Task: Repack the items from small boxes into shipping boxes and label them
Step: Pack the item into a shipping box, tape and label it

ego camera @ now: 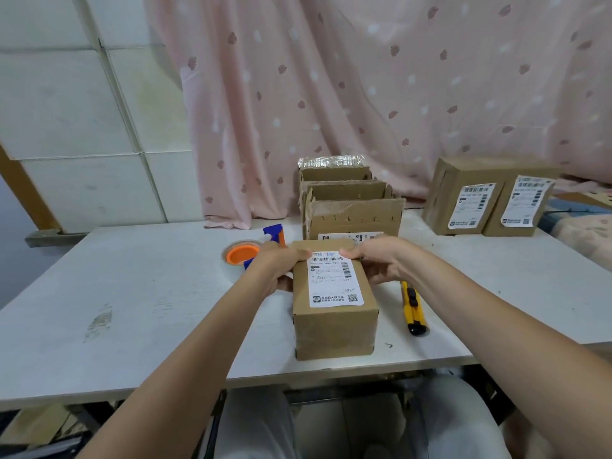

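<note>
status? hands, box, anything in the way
Left hand and right hand grip far end of sealed box, thumbs on its shipping label. Box flat on table. Utility knife right, tape dispenser left, both clear.

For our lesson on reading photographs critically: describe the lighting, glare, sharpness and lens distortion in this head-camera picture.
Head view: soft, even light with only faint shadows; glare on the clear wrap atop the far open boxes; the wide lens bows the table edge and stretches the forearms; the label on the box held by the left hand and right hand is fairly sharp, its small print unreadable.
</note>
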### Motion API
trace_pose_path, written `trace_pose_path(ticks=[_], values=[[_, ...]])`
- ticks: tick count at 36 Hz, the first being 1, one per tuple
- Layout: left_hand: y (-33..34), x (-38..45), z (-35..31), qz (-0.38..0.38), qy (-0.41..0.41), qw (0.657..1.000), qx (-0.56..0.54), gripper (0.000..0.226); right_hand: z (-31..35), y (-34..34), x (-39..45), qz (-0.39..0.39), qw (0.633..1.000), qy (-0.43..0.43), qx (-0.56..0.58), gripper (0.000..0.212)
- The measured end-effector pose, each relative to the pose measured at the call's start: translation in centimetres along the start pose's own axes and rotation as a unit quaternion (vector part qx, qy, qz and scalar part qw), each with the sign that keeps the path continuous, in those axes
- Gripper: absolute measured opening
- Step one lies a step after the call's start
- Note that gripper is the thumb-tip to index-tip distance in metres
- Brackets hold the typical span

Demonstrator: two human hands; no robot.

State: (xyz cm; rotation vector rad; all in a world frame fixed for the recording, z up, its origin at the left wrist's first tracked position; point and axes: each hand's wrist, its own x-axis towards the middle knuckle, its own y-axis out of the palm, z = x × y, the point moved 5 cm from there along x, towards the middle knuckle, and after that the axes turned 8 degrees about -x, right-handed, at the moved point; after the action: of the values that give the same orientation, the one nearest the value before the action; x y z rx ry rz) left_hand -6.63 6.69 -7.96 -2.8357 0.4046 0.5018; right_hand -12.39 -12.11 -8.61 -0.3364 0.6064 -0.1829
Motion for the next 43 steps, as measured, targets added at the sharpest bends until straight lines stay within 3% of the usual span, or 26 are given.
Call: trace_pose_path(ticks=[2,5,7,10,11,14,16,20,25,28,31,34,38,43], values=[[0.3,-0.1,0.7,0.013,0.010,1.000,0.022,0.038,0.0,0.0,-0.4,-0.008,1.000,-0.007,-0.002,0.017],[1.2,-0.7,2.0,0.110,-0.001,0.994,0.015,0.055,0.1,0.2,-0.9,-0.028,0.999,-0.019,-0.017,0.017],[1.6,-1.2,2.8,0.164,-0.023,0.986,0.014,0.082,0.1,0.4,-1.3,-0.044,0.998,-0.033,-0.025,0.019],[1.6,-1.3,3.2,0.173,-0.035,0.984,0.000,0.118,-0.3,0.5,-1.7,-0.050,0.997,-0.060,-0.030,0.025],[1.5,-1.4,3.1,0.162,-0.035,0.986,0.003,0.119,-0.5,0.7,-2.0,-0.020,0.998,-0.063,-0.022,0.030],[1.2,-2.4,2.9,0.122,-0.026,0.991,0.052,0.090,-1.4,1.3,-3.3,0.101,0.989,-0.071,-0.083,0.044],[0.9,-2.6,2.9,0.092,-0.013,0.992,0.082,0.075,-2.3,1.3,-4.2,0.135,0.979,-0.078,-0.129,0.042],[1.0,-2.8,2.9,0.077,0.011,0.993,0.085,0.054,-3.3,1.7,-5.0,0.167,0.980,-0.085,-0.072,0.049],[0.8,-3.2,2.8,0.072,0.013,0.993,0.096,0.067,-2.6,1.5,-5.0,0.137,0.982,-0.078,-0.100,0.033],[0.2,-3.3,3.1,0.077,0.004,0.992,0.097,0.086,-1.8,1.0,-4.8,0.100,0.984,-0.068,-0.130,0.043],[-0.8,-4.2,3.6,0.091,-0.027,0.988,0.122,0.097,-1.0,0.2,-4.0,0.015,0.993,-0.067,-0.094,0.054],[-1.2,-5.7,3.9,0.124,-0.037,0.979,0.155,0.092,-0.8,0.4,-3.6,-0.025,0.994,-0.059,-0.088,0.050],[-1.0,-7.1,4.1,0.154,-0.036,0.979,0.130,0.076,-0.5,1.4,-3.9,-0.003,0.994,-0.055,-0.089,0.032],[-2.5,-7.7,3.5,0.155,0.010,0.974,0.165,0.075,-1.0,2.2,-4.7,0.024,0.996,-0.080,0.030,0.020]])
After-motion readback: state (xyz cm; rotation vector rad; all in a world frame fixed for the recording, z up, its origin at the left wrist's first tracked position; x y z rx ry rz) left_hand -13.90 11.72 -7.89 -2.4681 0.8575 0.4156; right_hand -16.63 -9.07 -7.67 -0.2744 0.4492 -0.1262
